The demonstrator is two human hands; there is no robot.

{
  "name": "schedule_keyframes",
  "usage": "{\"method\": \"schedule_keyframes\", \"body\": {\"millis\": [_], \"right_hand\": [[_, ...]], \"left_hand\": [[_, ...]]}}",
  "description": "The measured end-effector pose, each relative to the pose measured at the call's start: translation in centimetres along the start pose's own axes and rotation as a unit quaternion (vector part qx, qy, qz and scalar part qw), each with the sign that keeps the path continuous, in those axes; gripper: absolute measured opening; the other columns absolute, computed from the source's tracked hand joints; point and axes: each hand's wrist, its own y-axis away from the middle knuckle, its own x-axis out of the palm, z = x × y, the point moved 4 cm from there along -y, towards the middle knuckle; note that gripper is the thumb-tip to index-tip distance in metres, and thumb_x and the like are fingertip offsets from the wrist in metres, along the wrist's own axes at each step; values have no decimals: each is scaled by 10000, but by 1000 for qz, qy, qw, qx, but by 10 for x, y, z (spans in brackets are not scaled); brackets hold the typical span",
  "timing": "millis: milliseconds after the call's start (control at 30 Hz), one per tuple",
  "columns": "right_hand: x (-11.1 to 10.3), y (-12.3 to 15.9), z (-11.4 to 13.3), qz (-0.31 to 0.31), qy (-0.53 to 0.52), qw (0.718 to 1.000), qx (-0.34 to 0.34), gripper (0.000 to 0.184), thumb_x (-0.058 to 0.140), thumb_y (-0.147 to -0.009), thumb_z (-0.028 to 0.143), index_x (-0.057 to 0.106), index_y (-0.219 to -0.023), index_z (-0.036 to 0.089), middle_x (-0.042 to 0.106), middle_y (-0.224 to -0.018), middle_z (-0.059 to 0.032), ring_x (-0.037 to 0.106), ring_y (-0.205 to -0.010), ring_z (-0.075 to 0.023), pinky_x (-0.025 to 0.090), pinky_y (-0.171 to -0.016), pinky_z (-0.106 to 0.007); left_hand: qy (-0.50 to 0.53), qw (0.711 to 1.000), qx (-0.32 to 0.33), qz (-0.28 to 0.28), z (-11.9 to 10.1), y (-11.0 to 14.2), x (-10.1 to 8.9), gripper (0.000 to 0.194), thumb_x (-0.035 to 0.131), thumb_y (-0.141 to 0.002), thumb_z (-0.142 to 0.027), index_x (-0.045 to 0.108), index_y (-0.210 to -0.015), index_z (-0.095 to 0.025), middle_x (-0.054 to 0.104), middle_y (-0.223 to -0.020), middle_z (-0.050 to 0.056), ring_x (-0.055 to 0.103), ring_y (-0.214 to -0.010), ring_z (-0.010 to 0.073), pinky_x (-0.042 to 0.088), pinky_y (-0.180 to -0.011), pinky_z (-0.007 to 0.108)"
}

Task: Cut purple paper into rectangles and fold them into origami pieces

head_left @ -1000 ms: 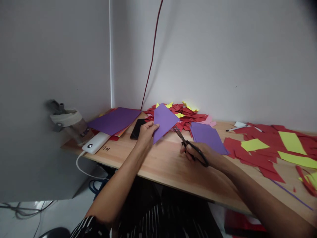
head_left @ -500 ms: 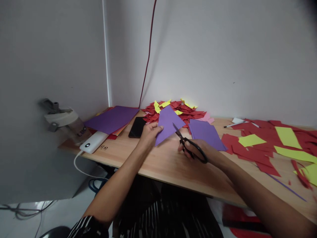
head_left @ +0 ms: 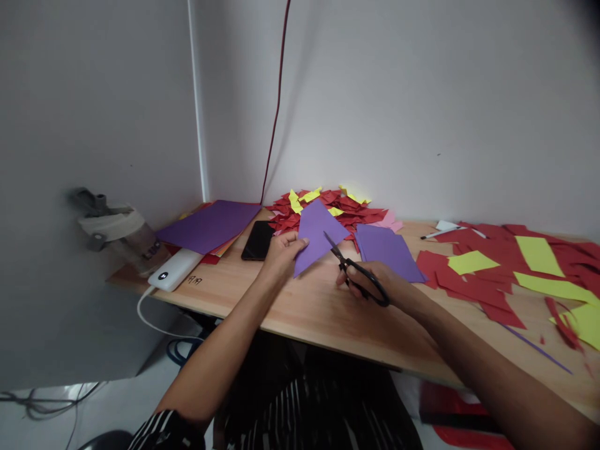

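Purple sheet, one — held tilted above the table, its left edge pinched between thumb and fingers of the left hand, the nearer one, its longer axis set steeply. Scissors, one pair — gripped in the right hand, blades aimed up-left over the sheet's lower right edge; contact cannot be told.

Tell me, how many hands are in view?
2: the left hand holds a piece of purple paper, and the right hand holds black-handled scissors. No other hands show.
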Motion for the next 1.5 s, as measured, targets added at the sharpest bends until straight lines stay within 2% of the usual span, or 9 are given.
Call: {"method": "schedule_keyframes", "body": {"millis": [267,467,633,867,1033,1267,1500], "right_hand": [[-1,0,2,-28,-4,999,46,476,555,-789,599,675,-783,138,478,-450,42,414,-382,-90,309,-412,-221],[-3,0,3,-58,17,997,46,457,576,-757,598,674,-723,153,462,-429,47,415,-373,-92,309,-403,-226],[-3,1,0,-68,22,996,49,451,556,-785,586,678,-725,155,438,-417,54,390,-353,-87,285,-392,-228],[2,2,-12,-14,6,1000,-7,334,540,-856,463,658,-870,151,486,-516,49,437,-416,-90,300,-413,-214],[4,5,-7,-16,13,999,-26,291,517,-876,412,626,-863,143,506,-561,35,450,-455,-95,314,-424,-216],[4,7,-3,-12,28,999,-29,316,497,-902,444,597,-846,149,485,-565,37,427,-479,-93,323,-455,-224],[4,11,-2,19,17,998,-66,472,378,-964,571,586,-949,148,499,-618,25,451,-538,-108,374,-518,-244]], "left_hand": [[-6,1000,1,2,0,0,-1,219,750,-656,-305,625,-692,-129,623,-578,-8,530,-470,97,403,-503,215],[1,1000,-6,-6,0,1,-1,229,761,-651,-305,616,-677,-130,619,-555,-11,539,-465,99,417,-502,214],[5,1000,-9,-5,-1,1,-1,226,766,-639,-292,618,-671,-125,637,-576,2,552,-478,100,431,-516,217],[8,1000,-16,9,-1,1,-1,219,766,-640,-291,641,-685,-117,656,-599,20,576,-496,110,462,-534,229],[13,1000,-10,16,-8,3,3,226,778,-628,-292,639,-665,-117,636,-574,6,585,-490,114,492,-537,240],[-18,1000,-14,21,-12,3,1,235,777,-630,-306,635,-649,-119,647,-570,17,577,-477,110,453,-500,216],[-44,998,-22,42,-10,6,8,234,754,-673,-320,614,-647,-134,647,-583,18,584,-499,117,430,-513,216]]}}
